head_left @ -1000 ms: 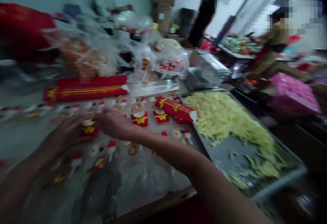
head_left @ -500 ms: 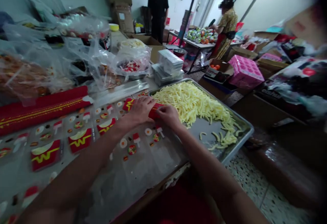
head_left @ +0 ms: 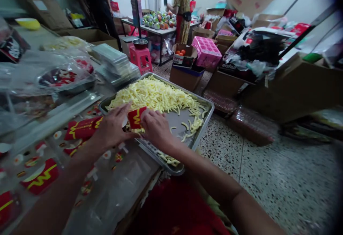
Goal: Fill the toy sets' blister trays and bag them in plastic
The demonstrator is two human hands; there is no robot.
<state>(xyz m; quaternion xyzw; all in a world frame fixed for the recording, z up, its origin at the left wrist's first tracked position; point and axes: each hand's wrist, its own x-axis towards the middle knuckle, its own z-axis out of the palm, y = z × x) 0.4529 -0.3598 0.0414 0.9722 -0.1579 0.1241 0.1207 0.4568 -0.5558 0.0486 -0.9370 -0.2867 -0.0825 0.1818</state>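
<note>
A red French fry carton [head_left: 136, 118] with a yellow zigzag is gripped in my right hand [head_left: 157, 126], over the near left side of a metal tray [head_left: 210, 115]. Beside its left end is my left hand [head_left: 111, 126], thumb and fingers apart; a small white edge shows between them. Pale yellow French fries [head_left: 158, 94] are heaped across the far part of the tray, with a few loose ones near its front corner. Left of my left hand, more red cartons [head_left: 83, 128] lie on the table. A filled carton [head_left: 43, 176] lies flat among clear bags printed with small food pictures.
Stacked clear plastic boxes [head_left: 115, 61] stand behind the tray. Plastic bags with red and white pieces [head_left: 61, 78] lie at the left. Cardboard boxes [head_left: 184, 74] and a pink stool [head_left: 140, 58] are on the floor beyond. Two people stand at the back.
The view has swung right. My right hand has brought the red carton over the tray's edge, and my left hand has come off it with its fingers spread.
</note>
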